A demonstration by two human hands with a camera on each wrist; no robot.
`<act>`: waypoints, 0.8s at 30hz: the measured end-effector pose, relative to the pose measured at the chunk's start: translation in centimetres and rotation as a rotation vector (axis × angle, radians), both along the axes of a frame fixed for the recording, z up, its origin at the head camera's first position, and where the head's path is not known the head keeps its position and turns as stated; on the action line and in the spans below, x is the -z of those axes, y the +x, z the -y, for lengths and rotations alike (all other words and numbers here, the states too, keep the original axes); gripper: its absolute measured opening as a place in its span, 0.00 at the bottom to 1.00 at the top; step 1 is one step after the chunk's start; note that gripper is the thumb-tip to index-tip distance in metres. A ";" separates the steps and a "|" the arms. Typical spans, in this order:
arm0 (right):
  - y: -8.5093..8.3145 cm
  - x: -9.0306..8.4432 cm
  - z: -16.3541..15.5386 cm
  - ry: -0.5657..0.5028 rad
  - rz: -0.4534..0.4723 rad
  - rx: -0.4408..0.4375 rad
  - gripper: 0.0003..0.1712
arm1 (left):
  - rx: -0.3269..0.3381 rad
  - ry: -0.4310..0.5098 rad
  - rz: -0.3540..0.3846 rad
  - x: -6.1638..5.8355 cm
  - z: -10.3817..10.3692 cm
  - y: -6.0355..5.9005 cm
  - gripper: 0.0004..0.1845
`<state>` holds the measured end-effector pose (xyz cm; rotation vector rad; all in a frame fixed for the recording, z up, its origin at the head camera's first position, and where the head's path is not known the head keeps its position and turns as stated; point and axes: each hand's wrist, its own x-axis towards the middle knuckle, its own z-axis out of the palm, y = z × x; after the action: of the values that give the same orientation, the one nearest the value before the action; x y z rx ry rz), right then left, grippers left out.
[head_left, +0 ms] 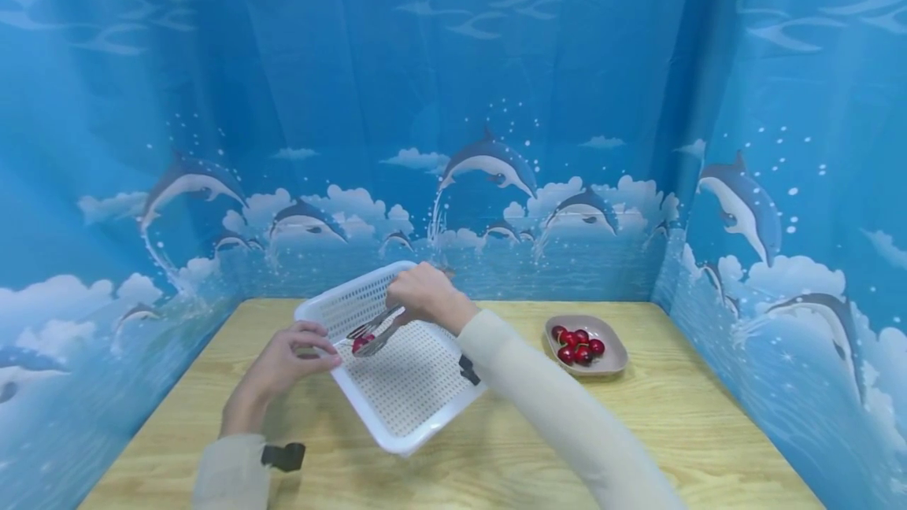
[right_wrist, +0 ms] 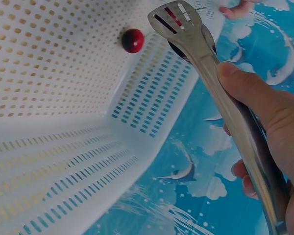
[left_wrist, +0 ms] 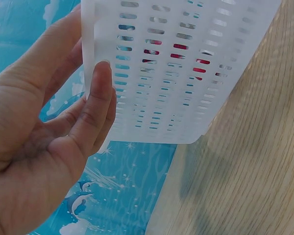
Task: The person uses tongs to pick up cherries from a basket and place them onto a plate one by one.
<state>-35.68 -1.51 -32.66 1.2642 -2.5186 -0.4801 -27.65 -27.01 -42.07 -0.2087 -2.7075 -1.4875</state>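
Observation:
My left hand (head_left: 283, 364) pinches the rim of a white perforated plastic basket (head_left: 418, 384), which is tilted above the table. My right hand (head_left: 425, 295) grips metal tongs (right_wrist: 228, 112) by their handles and reaches over the basket. The slotted heads of the tongs are inside it, near the left-hand wall. Red shows through the slots, a cherry (right_wrist: 173, 16) between the heads, mostly hidden. Another dark red cherry (right_wrist: 133, 40) lies on the basket's floor by the wall. From the left wrist view, red patches appear through the basket's holes.
A beige dish (head_left: 615, 352) with several cherries (head_left: 583, 354) and green stems stands right of the basket. Everything is on a light wooden table (head_left: 340, 471). Blue dolphin-print curtains (head_left: 453, 61) hang behind it and at both sides.

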 end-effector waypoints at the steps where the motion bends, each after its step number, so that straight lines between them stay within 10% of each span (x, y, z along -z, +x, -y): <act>1: 0.1 -0.1 -0.2 -0.015 -0.003 -0.014 0.18 | 0.002 0.001 -0.001 0.0 0.0 0.0 0.15; 24: 2.4 0.1 -7.9 -0.353 -0.157 -0.183 0.17 | -0.002 0.011 -0.010 0.1 0.0 0.0 0.14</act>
<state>-33.25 6.43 -32.75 1.2471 -2.2081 -0.0828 -27.65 -26.97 -42.14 -0.2119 -2.6900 -1.4962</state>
